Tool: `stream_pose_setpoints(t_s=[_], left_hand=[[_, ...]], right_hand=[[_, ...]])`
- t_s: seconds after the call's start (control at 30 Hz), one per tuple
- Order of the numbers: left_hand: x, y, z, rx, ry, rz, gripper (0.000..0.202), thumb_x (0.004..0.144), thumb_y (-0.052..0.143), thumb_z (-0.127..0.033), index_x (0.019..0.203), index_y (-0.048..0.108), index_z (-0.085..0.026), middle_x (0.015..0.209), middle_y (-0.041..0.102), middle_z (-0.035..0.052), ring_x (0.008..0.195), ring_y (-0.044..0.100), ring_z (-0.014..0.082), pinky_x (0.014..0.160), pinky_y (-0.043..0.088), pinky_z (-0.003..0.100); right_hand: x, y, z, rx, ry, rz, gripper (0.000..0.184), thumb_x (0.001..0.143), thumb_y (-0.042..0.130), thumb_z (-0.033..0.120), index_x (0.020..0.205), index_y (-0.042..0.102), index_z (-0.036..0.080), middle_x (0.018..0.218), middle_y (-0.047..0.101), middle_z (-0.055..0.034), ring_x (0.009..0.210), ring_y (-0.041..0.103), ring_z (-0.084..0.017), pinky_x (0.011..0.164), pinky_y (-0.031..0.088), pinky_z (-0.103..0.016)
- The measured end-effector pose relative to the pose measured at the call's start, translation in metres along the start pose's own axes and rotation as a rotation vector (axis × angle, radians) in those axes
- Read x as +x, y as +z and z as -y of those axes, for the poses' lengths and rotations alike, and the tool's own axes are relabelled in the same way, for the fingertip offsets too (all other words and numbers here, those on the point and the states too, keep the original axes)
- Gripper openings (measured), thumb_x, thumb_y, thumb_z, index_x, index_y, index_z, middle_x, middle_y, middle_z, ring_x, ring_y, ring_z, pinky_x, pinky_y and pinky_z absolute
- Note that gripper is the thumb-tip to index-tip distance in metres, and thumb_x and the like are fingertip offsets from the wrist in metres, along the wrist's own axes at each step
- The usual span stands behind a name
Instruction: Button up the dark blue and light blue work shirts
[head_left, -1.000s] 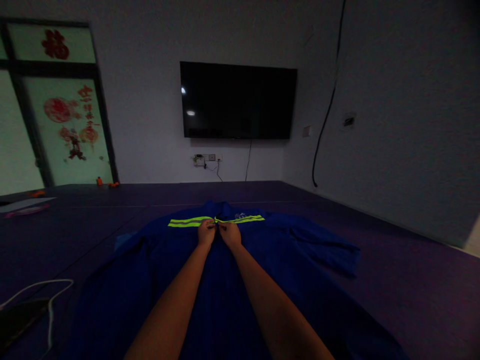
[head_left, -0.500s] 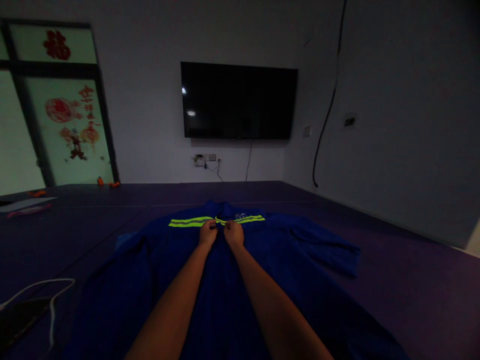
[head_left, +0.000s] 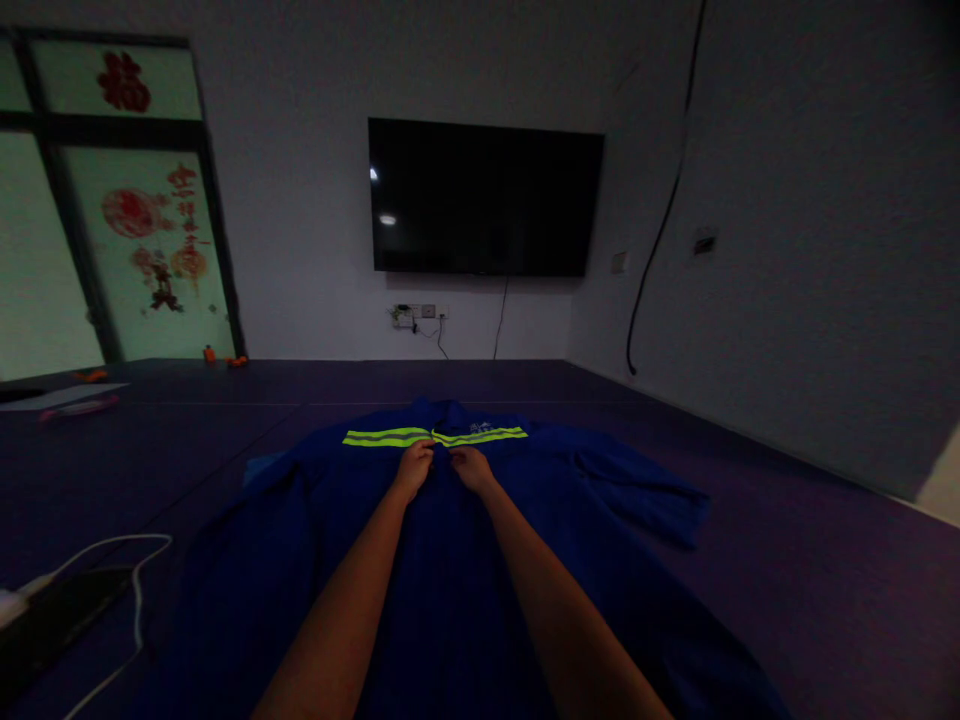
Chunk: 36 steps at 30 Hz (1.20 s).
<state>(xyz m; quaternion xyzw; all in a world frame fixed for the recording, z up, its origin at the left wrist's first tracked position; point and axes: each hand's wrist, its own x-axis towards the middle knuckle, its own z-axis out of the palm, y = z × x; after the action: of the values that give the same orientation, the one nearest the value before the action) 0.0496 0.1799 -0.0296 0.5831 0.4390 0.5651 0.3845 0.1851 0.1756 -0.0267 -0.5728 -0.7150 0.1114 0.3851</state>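
A blue work jacket (head_left: 450, 590) lies spread out, front side up, with its collar away from me and a yellow-green reflective stripe (head_left: 480, 437) across the chest. My left hand (head_left: 415, 470) is closed at the front opening, just below the stripe, fingers pinching the jacket's edge. Beside it, a small gap away, my right hand (head_left: 471, 468) is closed on the opposite edge. What lies between the fingertips is too small and dark to make out. The right sleeve (head_left: 645, 490) stretches out on the floor.
A dark device (head_left: 67, 620) with a white cable (head_left: 138, 600) lies at the lower left. Farther back are a pink object (head_left: 79, 408) and small orange items (head_left: 236, 361). A television (head_left: 487, 200) hangs on the far wall; a black cable (head_left: 660, 240) dangles at right.
Both hands stay at the jacket's front opening, with the right fingers slightly flatter. More of the reflective stripe shows between them. The whole view has shifted a little.
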Motion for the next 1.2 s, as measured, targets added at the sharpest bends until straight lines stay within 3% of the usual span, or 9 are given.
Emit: stream_pose_setpoints(t_s=[0.33, 0.53, 0.63, 0.8, 0.9, 1.0, 1.2], left_hand=[[-0.044, -0.013, -0.003, 0.077, 0.054, 0.098, 0.036, 0.064, 0.047, -0.003, 0.097, 0.058, -0.014, 0.070, 0.060, 0.0006, 0.063, 0.055, 0.0095, 0.059, 0.040, 0.019], [-0.056, -0.014, -0.007, 0.147, 0.103, 0.131, 0.043, 0.059, 0.052, -0.003, 0.101, 0.055, -0.013, 0.069, 0.060, -0.0005, 0.058, 0.052, 0.0080, 0.058, 0.039, 0.019], [-0.056, -0.013, -0.009, 0.165, 0.112, 0.128, 0.047, 0.057, 0.054, -0.004, 0.103, 0.054, -0.012, 0.068, 0.059, -0.0011, 0.053, 0.048, 0.0067, 0.056, 0.038, 0.019], [-0.056, -0.012, -0.011, 0.197, 0.147, 0.129, 0.047, 0.056, 0.053, -0.003, 0.102, 0.057, -0.013, 0.069, 0.059, -0.0004, 0.056, 0.049, 0.0078, 0.056, 0.037, 0.019], [-0.055, -0.011, -0.011, 0.211, 0.170, 0.130, 0.047, 0.056, 0.052, -0.001, 0.101, 0.057, -0.013, 0.070, 0.059, 0.0000, 0.057, 0.050, 0.0082, 0.055, 0.037, 0.019], [-0.054, -0.010, -0.012, 0.232, 0.176, 0.135, 0.046, 0.056, 0.052, -0.001, 0.100, 0.058, -0.013, 0.069, 0.058, -0.0005, 0.057, 0.050, 0.0080, 0.053, 0.036, 0.018], [-0.055, -0.009, -0.014, 0.216, 0.182, 0.135, 0.041, 0.058, 0.057, -0.007, 0.098, 0.058, -0.013, 0.065, 0.058, -0.0014, 0.054, 0.049, 0.0076, 0.053, 0.036, 0.019]], right_hand=[[-0.028, -0.006, -0.001, 0.086, -0.210, 0.046, 0.024, 0.070, 0.051, 0.008, 0.084, 0.068, 0.017, 0.095, 0.064, -0.0060, 0.094, 0.057, -0.017, 0.085, 0.041, -0.028], [-0.040, -0.008, 0.002, 0.150, -0.211, 0.004, 0.018, 0.068, 0.055, 0.011, 0.078, 0.068, 0.018, 0.086, 0.066, -0.0045, 0.084, 0.059, -0.016, 0.078, 0.043, -0.026], [-0.045, -0.013, 0.010, 0.109, -0.176, -0.009, 0.012, 0.071, 0.057, 0.023, 0.075, 0.067, 0.018, 0.078, 0.066, -0.0041, 0.073, 0.060, -0.014, 0.066, 0.043, -0.022], [-0.053, -0.021, 0.029, -0.165, -0.016, 0.005, 0.041, 0.072, 0.050, 0.056, 0.061, 0.063, 0.020, 0.064, 0.063, -0.0036, 0.061, 0.057, -0.015, 0.050, 0.033, -0.022], [-0.056, -0.024, 0.036, -0.259, -0.010, 0.078, 0.051, 0.072, 0.043, 0.064, 0.056, 0.061, 0.019, 0.062, 0.063, -0.0044, 0.062, 0.057, -0.015, 0.049, 0.029, -0.022], [-0.056, -0.024, 0.037, -0.313, -0.009, 0.114, 0.050, 0.076, 0.040, 0.060, 0.057, 0.062, 0.019, 0.064, 0.063, -0.0048, 0.063, 0.058, -0.015, 0.049, 0.028, -0.022], [-0.051, -0.023, 0.032, -0.316, -0.012, 0.160, 0.024, 0.078, 0.046, 0.034, 0.071, 0.064, 0.021, 0.075, 0.065, -0.0024, 0.070, 0.057, -0.013, 0.051, 0.027, -0.021]])
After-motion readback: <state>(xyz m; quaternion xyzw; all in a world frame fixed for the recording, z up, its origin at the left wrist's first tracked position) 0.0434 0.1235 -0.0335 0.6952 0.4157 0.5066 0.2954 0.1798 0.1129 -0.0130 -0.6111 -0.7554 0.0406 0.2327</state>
